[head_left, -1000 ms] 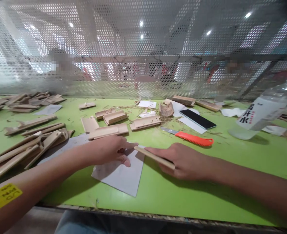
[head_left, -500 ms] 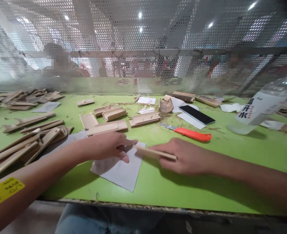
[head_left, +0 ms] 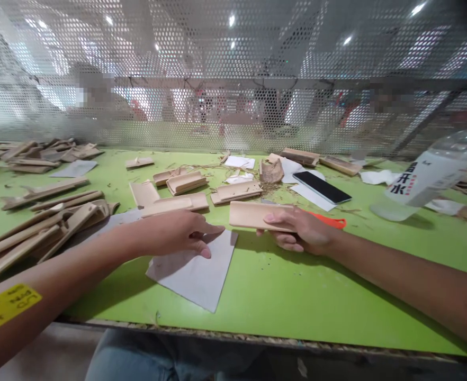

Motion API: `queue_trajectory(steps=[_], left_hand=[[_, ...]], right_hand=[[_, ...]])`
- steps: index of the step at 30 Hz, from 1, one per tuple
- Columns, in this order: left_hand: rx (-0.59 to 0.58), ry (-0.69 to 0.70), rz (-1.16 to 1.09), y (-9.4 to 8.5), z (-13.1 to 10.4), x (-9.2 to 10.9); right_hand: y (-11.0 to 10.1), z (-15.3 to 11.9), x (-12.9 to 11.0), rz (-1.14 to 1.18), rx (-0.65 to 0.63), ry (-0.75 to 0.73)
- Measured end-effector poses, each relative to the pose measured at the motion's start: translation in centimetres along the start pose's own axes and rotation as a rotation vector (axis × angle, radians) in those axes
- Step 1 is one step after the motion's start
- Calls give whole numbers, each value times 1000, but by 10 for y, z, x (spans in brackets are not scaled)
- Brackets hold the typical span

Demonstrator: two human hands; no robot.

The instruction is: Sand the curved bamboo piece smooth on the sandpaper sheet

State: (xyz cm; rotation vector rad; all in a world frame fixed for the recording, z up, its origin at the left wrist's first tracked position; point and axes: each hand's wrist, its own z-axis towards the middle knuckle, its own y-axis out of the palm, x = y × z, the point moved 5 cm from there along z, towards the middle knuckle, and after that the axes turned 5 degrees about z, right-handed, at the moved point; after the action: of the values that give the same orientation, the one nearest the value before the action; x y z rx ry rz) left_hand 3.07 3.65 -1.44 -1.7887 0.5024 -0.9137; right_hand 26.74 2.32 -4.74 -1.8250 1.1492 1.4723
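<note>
My right hand (head_left: pixel 297 227) grips a split bamboo piece (head_left: pixel 247 214) by its right end, hollow side showing, raised over the green table. My left hand (head_left: pixel 183 233) lies over a sheet of white sandpaper-like paper (head_left: pixel 213 275), index finger and thumb apart, holding nothing that I can see. Behind my right hand, the orange handle of a utility knife (head_left: pixel 332 221) sticks out; most of the knife is hidden. Several short bamboo pieces (head_left: pixel 188 182) lie just beyond my hands.
Longer bamboo strips (head_left: pixel 51 233) are heaped at the left. A phone (head_left: pixel 323 188) rests on paper at the right, beside a tilted-looking plastic water bottle (head_left: pixel 416 182). A perforated metal screen (head_left: pixel 217 116) closes off the back, with people behind it. The table's front edge (head_left: pixel 225 336) is near me.
My right hand has lifted the bamboo piece up and away from the paper and turned it so its hollow face shows; it now covers much of the knife. My left hand has barely moved.
</note>
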Motion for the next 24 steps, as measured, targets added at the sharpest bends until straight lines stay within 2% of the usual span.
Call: queue_trajectory(steps=[16,20,24], left_hand=[[-4,-37,34,-1,-1,2],[-60,-90,48,-3,-2,7],[-81,-64,44,-3,-1,9]], right_hand=[[-4,1,1,-15,-43,32],[2,1,-2,-204,-61,-23],[9,-5,-8,-509,82,-84]])
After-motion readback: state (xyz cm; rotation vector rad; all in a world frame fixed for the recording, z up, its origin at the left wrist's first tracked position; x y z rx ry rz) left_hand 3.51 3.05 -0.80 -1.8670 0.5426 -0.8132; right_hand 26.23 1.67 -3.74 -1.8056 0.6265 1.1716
